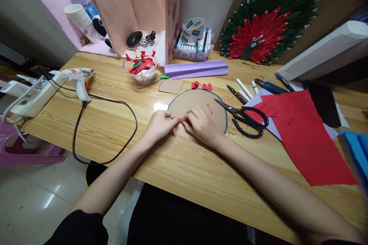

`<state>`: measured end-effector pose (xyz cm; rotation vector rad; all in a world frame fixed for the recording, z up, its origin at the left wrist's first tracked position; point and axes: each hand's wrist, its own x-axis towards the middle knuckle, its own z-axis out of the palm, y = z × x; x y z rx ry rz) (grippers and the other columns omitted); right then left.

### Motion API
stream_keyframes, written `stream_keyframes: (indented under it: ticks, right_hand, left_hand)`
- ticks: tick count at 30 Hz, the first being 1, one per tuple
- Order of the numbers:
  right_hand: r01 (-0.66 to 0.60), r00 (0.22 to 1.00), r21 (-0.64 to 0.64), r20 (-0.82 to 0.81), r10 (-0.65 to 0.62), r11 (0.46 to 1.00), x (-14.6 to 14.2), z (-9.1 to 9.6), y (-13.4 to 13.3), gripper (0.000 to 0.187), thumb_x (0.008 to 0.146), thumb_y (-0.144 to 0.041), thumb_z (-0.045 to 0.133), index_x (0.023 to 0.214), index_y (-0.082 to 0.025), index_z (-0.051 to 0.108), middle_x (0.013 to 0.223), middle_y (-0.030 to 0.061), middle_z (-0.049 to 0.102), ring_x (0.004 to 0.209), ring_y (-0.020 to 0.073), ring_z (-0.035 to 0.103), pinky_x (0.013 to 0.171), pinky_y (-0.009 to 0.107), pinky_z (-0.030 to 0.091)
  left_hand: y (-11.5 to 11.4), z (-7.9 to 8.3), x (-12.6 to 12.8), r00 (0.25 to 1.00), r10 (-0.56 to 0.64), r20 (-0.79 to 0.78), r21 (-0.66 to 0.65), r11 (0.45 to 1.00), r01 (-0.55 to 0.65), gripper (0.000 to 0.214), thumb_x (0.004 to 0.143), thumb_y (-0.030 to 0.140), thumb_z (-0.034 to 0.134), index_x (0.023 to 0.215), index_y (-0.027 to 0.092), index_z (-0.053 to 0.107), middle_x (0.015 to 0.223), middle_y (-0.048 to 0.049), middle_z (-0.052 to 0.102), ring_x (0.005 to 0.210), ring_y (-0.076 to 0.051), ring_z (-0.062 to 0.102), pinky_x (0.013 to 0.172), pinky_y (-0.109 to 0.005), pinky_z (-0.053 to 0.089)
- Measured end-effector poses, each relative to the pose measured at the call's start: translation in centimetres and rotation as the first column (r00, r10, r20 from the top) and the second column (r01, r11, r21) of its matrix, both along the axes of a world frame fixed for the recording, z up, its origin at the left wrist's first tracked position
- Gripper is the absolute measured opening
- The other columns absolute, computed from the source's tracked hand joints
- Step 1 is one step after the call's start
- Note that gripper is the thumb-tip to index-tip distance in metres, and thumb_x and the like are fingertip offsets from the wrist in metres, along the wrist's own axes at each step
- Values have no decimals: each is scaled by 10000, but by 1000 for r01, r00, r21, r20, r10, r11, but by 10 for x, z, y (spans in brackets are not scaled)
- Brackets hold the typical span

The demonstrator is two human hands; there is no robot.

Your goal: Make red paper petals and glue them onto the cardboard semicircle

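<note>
One small red paper scrap (pixel 181 120) pinched at near-left part of cardboard disc (pixel 189 98), between fingertips of left hand (pixel 159 125) and right hand (pixel 201 125); fingers nearly closed, neither hand clearly nearer, scrap's long axis cannot be told. Flat brown disc edged in blue. Crumpled red petals (pixel 195 85) set at disc's far edge. Scissors (pixel 236 111) laid with metal blades over disc's right side. Wrinkled red crepe sheet (pixel 304 134) spread farther right of disc.

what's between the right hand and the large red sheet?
In the head view: the right side of the cardboard disc, the black scissors overlapping its edge, and small scraps.
</note>
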<state>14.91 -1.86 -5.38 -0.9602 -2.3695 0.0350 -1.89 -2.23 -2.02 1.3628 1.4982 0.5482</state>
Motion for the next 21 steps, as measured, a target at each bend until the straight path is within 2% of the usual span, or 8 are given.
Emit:
stream_keyframes:
  ticks: [5, 7, 12, 16, 18, 21]
  right_hand:
    - [2, 1000, -56, -19, -3, 998, -2, 1, 0, 79, 844, -145, 495, 777, -155, 537, 777, 103, 583, 755, 225, 483, 668, 342, 440]
    - [-19, 999, -119, -52, 13, 993, 0, 5, 0, 61, 840, -155, 519, 781, -156, 535, 781, 95, 581, 758, 218, 488, 682, 339, 435]
    - [-25, 984, -346, -173, -37, 938, 14, 15, 2, 36, 838, -169, 549, 805, -179, 540, 787, 53, 563, 760, 189, 505, 700, 329, 417]
    - [-49, 975, -418, -217, -47, 907, 22, 16, 3, 45, 817, -154, 564, 789, -185, 550, 766, 34, 551, 727, 171, 508, 680, 314, 406]
    - [-65, 976, -400, -215, -24, 914, 22, 15, 3, 49, 801, -145, 578, 787, -185, 553, 760, 32, 555, 735, 173, 509, 690, 315, 400]
    - [-60, 978, -366, -207, -18, 929, 21, 14, 2, 49, 795, -144, 585, 781, -179, 554, 757, 36, 561, 748, 178, 511, 709, 322, 394]
  left_hand:
    - [1, -2, 0, 1000, 6, 12, 1, 1000, -6, 202, 716, 259, 553, 541, 159, 565, 441, 26, 549, 428, -88, 496, 494, -210, 359]
    - [0, -1, 0, 1000, 10, 17, 0, 1000, -10, 196, 716, 254, 555, 546, 158, 563, 447, 26, 551, 426, -87, 495, 490, -208, 356]
    - [-1, -1, -1, 998, 16, 53, 2, 1000, -16, 218, 732, 313, 580, 588, 150, 578, 465, 19, 559, 429, -92, 508, 479, -204, 358]
    - [-3, -3, -2, 998, 19, 65, -7, 1000, -19, 242, 741, 369, 592, 658, 142, 604, 480, 13, 566, 430, -97, 510, 468, -204, 359]
    - [-4, -3, -1, 999, 13, 45, 31, 999, -14, 249, 742, 386, 601, 733, 138, 626, 490, 16, 562, 443, -100, 506, 475, -206, 362]
    - [-6, -3, -2, 997, -29, -73, 215, 976, 44, 235, 757, 361, 600, 861, 156, 649, 548, 18, 572, 498, -98, 502, 506, -202, 354]
